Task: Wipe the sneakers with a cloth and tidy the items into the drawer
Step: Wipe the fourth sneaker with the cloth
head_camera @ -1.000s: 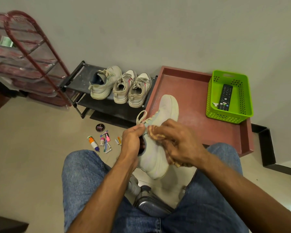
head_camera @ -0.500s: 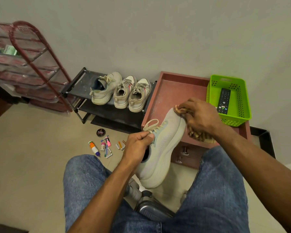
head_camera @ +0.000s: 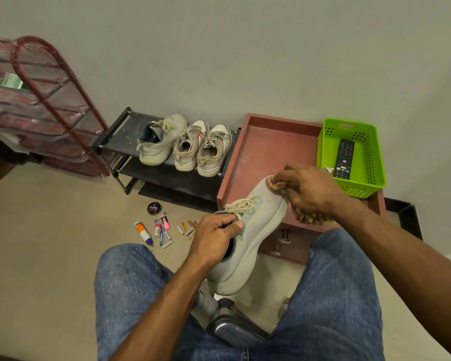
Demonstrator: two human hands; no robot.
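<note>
Beige floor, grey wall, shoe rack (head_camera: 130, 142), left hand (head_camera: 214, 241) gripping sneaker (head_camera: 255, 230), right hand (head_camera: 310, 194) pinching cloth (head_camera: 311, 217) at its toe

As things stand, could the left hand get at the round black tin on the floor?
Probably not right away. The left hand grips the sneaker at its collar, so it is occupied. The round black tin itself lies uncovered on the floor, ahead and to its left, with nothing across the way; whether it lies within reach is uncertain.
</note>
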